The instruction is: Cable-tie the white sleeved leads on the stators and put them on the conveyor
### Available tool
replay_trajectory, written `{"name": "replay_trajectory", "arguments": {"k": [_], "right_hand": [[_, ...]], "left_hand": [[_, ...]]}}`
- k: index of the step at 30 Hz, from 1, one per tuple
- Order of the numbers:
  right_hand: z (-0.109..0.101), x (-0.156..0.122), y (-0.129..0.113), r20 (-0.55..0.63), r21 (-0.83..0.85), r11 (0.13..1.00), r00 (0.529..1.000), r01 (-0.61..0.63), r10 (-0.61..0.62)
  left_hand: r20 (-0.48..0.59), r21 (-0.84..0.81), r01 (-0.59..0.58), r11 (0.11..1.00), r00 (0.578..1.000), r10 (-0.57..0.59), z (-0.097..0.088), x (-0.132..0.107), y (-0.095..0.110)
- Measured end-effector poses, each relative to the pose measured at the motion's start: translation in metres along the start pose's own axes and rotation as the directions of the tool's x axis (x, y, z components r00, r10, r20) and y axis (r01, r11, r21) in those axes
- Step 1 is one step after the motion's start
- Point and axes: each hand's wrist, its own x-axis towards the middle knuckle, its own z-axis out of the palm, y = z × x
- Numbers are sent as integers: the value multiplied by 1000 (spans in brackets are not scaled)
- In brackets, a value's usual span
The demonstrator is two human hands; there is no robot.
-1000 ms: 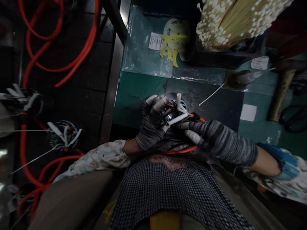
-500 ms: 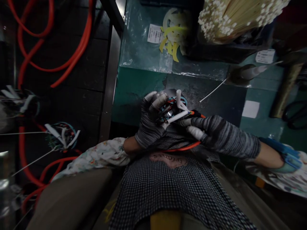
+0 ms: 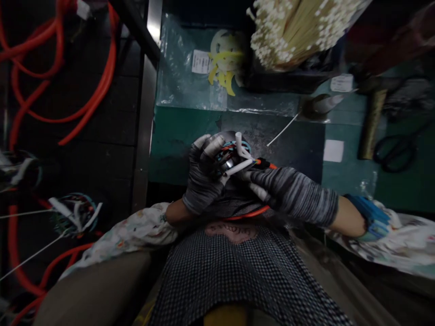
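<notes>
Item, one round wound part (image 3: 229, 156): located between the two hands, at the near side of the desk (image 3: 176, 149); whether it rested on anything I could not tell. Left hand (image 3: 206, 174), grey-gloved, the nearer: its grip was closed on the part from the left, fingers over the far rim, thumb along the near one. Right hand (image 3: 288, 192), likewise gloved: fingers bunched just beside the part's near right edge; what its grip had hold of, if anything, was hidden. Relation: the part lay directly against the left grip and just ahead and to the left of the right one, its wire exit turned rightward. Axis: none made out for the round body; of its two white sleeves (image 3: 239, 168), one slanted across the face from near left to far right, the other pointed away from the wearer. Appearance: red, black and pale blue wires about a shiny middle, an orange cable (image 3: 273, 165) leaving on the right, above the right-hand fingers.
</notes>
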Motion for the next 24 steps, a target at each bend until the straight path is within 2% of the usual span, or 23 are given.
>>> {"name": "replay_trajectory", "arguments": {"k": [3,5,6,7,9,10,11,13,14,16,17,18,20,21,24], "right_hand": [[-35,-35,31,61,79,997,998,-24,19],[-61,-66,59,-77,39,984,981,-175,178],[-72,-79,73,-245,-24,963,935,-269,255],[-80,-89,87,-446,-71,929,845,-362,295],[-83,-97,108,-661,-208,799,683,-564,310],[-78,-95,112,-723,-283,728,638,-625,267],[-69,-89,113,-741,-365,676,639,-641,206],[-44,-70,103,-699,-522,671,715,-526,17],[-29,-57,96,-630,-586,704,772,-402,-83],[-1,-30,83,-486,-671,729,823,-137,-293],[10,-17,79,-442,-698,715,803,-28,-399],[19,-5,78,-435,-712,701,754,45,-491],[30,12,81,-431,-699,699,692,148,-578],[32,17,84,-438,-668,722,690,179,-576],[38,16,88,-456,-565,801,735,196,-501]], "left_hand": [[2,1,-51,999,999,51,-2,8,-3],[21,-16,-47,999,999,48,-1,14,-3],[28,-23,-42,999,999,42,0,16,-2],[34,-26,-32,999,999,33,1,18,-2],[50,-26,-3,1000,999,5,4,22,-2],[64,-25,9,1000,998,-8,5,24,-3],[79,-23,21,1000,997,-19,6,26,-3],[101,-26,41,999,994,-38,8,28,-4],[108,-32,51,998,993,-47,8,29,-3],[125,-40,86,996,989,-80,8,31,1],[138,-35,107,994,985,-101,7,31,4],[155,-23,128,991,980,-123,6,31,8],[187,6,173,985,967,-172,4,31,15],[197,15,192,981,962,-191,3,31,19],[204,12,226,974,953,-224,3,30,26]]}}
